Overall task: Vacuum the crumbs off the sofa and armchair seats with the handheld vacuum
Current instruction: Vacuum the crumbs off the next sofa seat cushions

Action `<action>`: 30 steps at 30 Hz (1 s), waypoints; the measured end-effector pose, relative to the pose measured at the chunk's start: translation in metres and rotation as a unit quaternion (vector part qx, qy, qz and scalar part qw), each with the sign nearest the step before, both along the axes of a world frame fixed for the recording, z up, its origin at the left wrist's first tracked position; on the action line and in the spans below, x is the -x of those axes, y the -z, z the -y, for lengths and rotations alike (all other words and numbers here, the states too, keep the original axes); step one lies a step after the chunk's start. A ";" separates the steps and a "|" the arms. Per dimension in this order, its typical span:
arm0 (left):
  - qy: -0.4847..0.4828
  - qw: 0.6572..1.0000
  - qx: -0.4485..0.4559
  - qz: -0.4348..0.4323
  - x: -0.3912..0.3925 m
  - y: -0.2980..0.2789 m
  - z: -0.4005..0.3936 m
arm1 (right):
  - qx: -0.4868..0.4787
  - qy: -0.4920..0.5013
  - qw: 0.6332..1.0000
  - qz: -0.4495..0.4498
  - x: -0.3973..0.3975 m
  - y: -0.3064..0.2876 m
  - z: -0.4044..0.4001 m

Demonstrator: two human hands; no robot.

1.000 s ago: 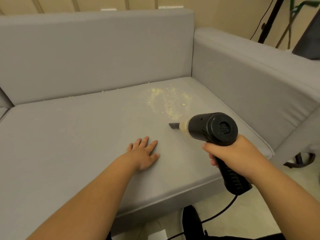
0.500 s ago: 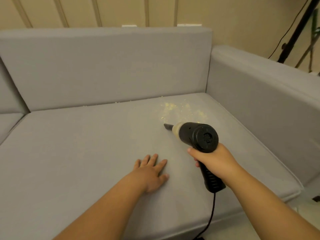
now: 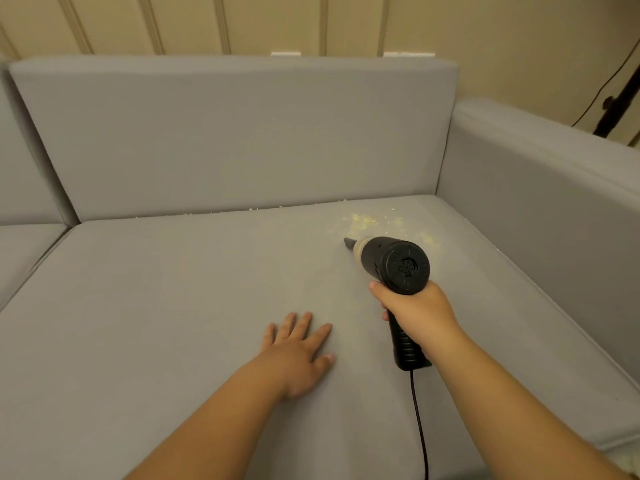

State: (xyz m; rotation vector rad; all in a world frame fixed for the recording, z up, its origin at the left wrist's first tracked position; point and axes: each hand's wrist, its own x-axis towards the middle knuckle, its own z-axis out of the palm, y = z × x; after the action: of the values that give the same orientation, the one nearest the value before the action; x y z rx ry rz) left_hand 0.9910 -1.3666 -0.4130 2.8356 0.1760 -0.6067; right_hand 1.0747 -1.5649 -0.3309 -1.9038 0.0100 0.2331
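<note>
My right fingers (image 3: pixel 384 308) gripped the handheld vacuum (image 3: pixel 394 263), nozzle just short of the crumbs (image 3: pixel 363 221) in the sofa seat (image 3: pixel 173 289) back corner, left hand (image 3: pixel 298 355) flat: crumbs remained, armchair unseen.

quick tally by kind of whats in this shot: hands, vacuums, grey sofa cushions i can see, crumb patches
hands: 2, left hand flat on the seat, right hand gripping the handle
handheld vacuum: 1
seat cushions: 2
back cushions: 2
main crumb patch: 1
total: 8
</note>
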 end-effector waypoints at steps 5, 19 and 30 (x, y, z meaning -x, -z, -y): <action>-0.007 0.999 0.027 0.028 -0.010 0.000 0.001 | -0.010 0.027 1.000 0.011 -0.016 0.006 -0.016; -0.052 0.998 0.000 0.026 -0.051 0.018 -0.013 | -0.119 0.084 0.989 0.002 -0.114 -0.009 -0.038; -0.058 0.998 0.013 0.025 -0.061 0.019 -0.019 | -0.068 0.035 0.997 0.027 -0.158 -0.018 -0.073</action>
State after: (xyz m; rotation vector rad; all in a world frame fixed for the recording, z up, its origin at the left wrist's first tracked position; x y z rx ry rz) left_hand 1.0516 -1.3475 -0.4324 2.7884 0.3192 -0.5088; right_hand 1.2323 -1.4922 -0.3130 -1.7694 0.0241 0.1299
